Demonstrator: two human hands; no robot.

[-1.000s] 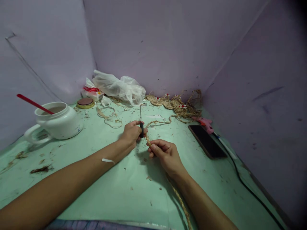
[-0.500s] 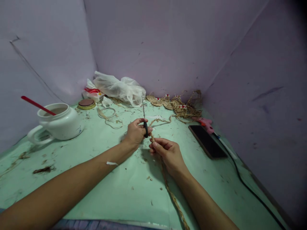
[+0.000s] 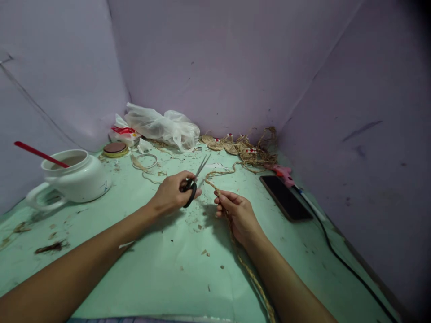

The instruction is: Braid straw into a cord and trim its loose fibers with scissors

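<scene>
My left hand [image 3: 173,193] is closed round the black handles of a pair of scissors [image 3: 191,190]. The blades point up and away, slightly parted, left of a twisted brown fibre cord [image 3: 249,271] and apart from it. My right hand [image 3: 237,213] pinches that cord between thumb and fingers, close to a knot-like thick spot. From the pinch, one length runs toward me past the near edge. The other part curves away across the table toward a heap of woven fibre pieces with red and white beads [image 3: 249,154].
A white mug [image 3: 79,179] with a red stick stands at left. Behind are a round tin [image 3: 115,149], clear tape ring [image 3: 148,160] and plastic bag [image 3: 168,130]. A phone [image 3: 286,199], pink glue gun [image 3: 284,174] and black cable lie right. Scraps litter the green table [image 3: 161,278].
My left hand has drawn back left from the cord with the scissors, which now tilt right with blades slightly parted. My right hand keeps its pinch on the cord. The view has shifted a little.
</scene>
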